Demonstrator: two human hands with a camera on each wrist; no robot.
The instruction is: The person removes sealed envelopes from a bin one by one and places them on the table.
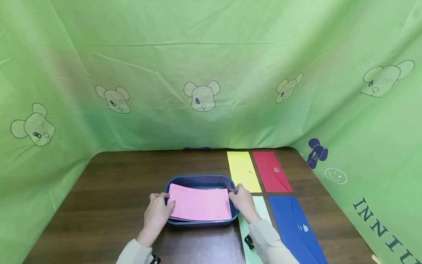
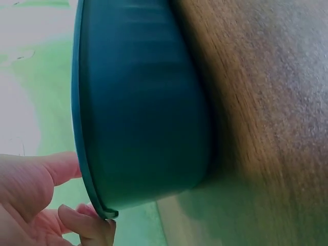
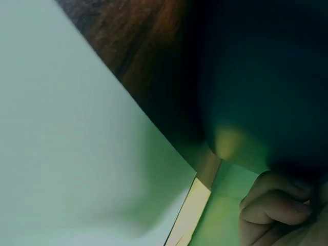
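In the head view a dark blue plastic basin (image 1: pixel 201 223) stands on the table, with a small stack of pink envelopes (image 1: pixel 201 205) in it. My left hand (image 1: pixel 156 212) grips the basin's left end, thumb over the rim near the envelopes' edge. At the opposite end my right hand (image 1: pixel 244 202) holds the rim. Up close in the left wrist view, the thumb and fingers of the left hand (image 2: pixel 56 205) pinch the rim of the basin (image 2: pixel 143 102). Curled fingers of the right hand (image 3: pixel 277 210) show beneath the dark basin wall (image 3: pixel 266 92) in the right wrist view.
Right of the basin, envelopes lie flat on the brown table (image 1: pixel 115 190): yellow (image 1: pixel 242 170), red (image 1: pixel 270 170), pale green (image 1: pixel 262 207) and blue (image 1: pixel 293 223). The right forearm passes over the pale green one. A green printed cloth (image 1: pixel 158 124) surrounds the table's back and sides.
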